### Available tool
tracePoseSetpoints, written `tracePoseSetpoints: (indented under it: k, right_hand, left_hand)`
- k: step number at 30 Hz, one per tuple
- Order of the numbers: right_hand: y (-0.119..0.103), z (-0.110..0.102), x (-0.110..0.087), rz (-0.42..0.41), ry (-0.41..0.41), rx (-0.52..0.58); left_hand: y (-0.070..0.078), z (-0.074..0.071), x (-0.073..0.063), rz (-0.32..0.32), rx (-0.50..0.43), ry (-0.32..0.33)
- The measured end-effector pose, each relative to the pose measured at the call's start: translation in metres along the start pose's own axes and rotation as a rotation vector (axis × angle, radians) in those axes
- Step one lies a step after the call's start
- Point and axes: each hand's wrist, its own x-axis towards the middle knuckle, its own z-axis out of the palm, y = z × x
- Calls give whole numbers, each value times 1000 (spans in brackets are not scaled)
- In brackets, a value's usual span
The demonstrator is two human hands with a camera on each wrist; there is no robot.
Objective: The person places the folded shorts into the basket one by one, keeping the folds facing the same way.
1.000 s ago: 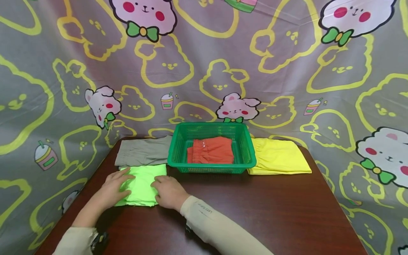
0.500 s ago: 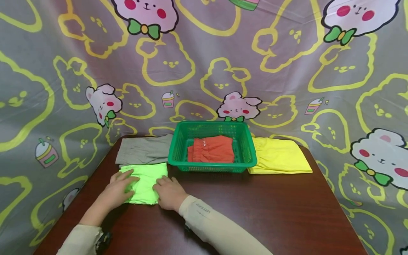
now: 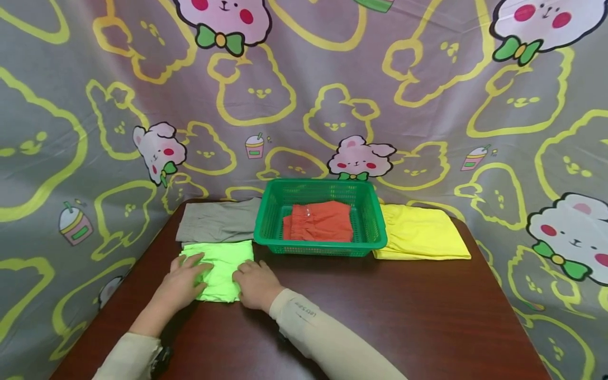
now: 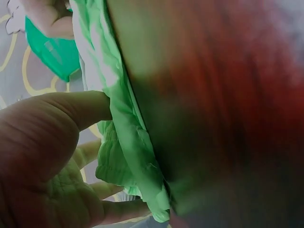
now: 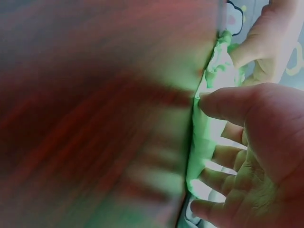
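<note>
Neon-green folded garment (image 3: 222, 272) lies flat between the left hand (image 3: 182, 281) and right hand (image 3: 258, 285), both with relaxed, spread fingers touching its sides, not gripping. Surface: dark reddish-brown table (image 3: 404, 311), bearing a green plastic basket (image 3: 320, 249) with an orange-red garment (image 3: 323, 221) inside. Room: grey backdrop cloth (image 3: 309, 74) printed with cartoon rabbits.

Dim wrist views, blurred tabletop (image 4: 228, 114)

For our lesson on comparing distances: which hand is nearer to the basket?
Right. The right hand is in front of the basket, toward its left end; the left hand is farther left, across the green cloth.
</note>
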Motion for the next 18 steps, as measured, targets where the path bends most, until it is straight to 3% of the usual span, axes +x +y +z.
tracePoseSetpoints:
  k: [6,18]
  right_hand:
    - [1,-7,-3,-3,-9,-12]
    - [11,-7,-12,-13,-2,-6]
  left_hand:
    - [8,-1,-1,8,38,42]
    - [23,0,2,37,77,58]
